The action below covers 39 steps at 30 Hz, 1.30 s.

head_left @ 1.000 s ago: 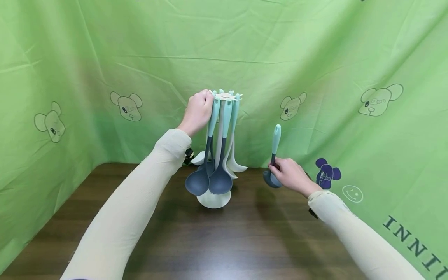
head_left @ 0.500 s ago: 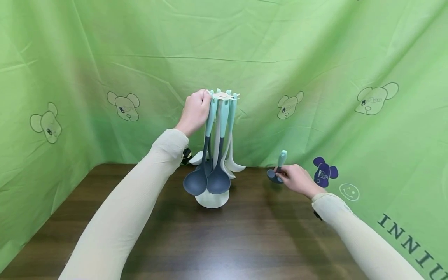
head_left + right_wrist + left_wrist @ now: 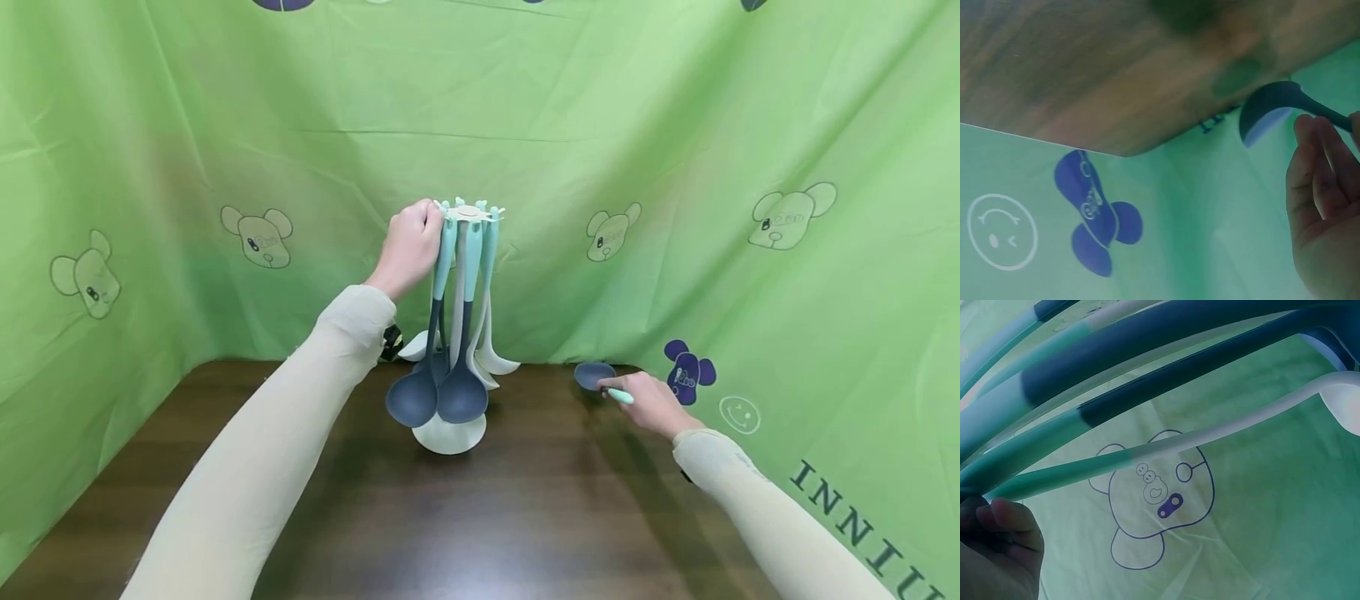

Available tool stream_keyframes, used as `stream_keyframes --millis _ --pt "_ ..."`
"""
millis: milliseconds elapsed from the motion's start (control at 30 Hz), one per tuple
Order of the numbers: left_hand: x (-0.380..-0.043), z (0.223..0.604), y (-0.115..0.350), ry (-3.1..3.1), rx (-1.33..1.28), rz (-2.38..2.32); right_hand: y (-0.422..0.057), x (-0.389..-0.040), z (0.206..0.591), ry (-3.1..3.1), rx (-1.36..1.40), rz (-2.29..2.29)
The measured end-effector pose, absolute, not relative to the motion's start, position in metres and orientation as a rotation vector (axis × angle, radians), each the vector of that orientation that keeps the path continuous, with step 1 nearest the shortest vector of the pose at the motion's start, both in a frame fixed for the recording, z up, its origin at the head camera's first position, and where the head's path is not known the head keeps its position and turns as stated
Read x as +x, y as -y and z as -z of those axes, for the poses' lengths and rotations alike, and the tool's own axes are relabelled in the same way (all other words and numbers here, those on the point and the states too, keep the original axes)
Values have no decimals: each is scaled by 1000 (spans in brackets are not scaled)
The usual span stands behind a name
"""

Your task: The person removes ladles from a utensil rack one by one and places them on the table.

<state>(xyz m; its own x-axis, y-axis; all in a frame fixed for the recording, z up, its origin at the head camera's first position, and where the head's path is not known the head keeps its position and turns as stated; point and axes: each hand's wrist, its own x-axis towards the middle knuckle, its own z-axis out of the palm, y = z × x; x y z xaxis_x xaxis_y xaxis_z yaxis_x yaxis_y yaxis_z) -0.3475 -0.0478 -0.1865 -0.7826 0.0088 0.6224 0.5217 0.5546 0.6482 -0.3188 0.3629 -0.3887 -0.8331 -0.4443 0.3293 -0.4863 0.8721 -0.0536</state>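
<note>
My left hand [image 3: 407,248] grips the top edge of a white utensil rack [image 3: 450,437]. Its curled fingers also show beside the mint handles in the left wrist view, though what they close on is partly hidden there. Two dark-bowled ladles [image 3: 462,396] hang at the front of the rack. Behind them are white utensils [image 3: 496,358] with mint handles. Off to the right, my right hand [image 3: 651,402] holds a separate dark ladle [image 3: 592,375] by its shaft. This ladle's mint handle [image 3: 621,396] points toward me, and its bowl hovers close over the table's far edge.
A brown wooden table [image 3: 480,517] spreads in front of me. Green cloth [image 3: 420,100] printed with bear figures hangs at the back and on both sides, close behind the rack and the right-hand ladle.
The right-hand ladle has tipped from handle upright to handle pointing toward me, while the right hand shifted slightly right. My left hand stays on the rack; the head view has shifted a little.
</note>
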Motion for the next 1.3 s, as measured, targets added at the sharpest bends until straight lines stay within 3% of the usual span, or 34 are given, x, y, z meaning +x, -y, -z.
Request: stream_keyframes --millis 800,1300 --pt "-350 184 48 2190 -456 1179 -378 -302 411 2728 702 -18" --pt "-347 184 56 2185 -447 1171 -387 -310 432 2545 972 179"
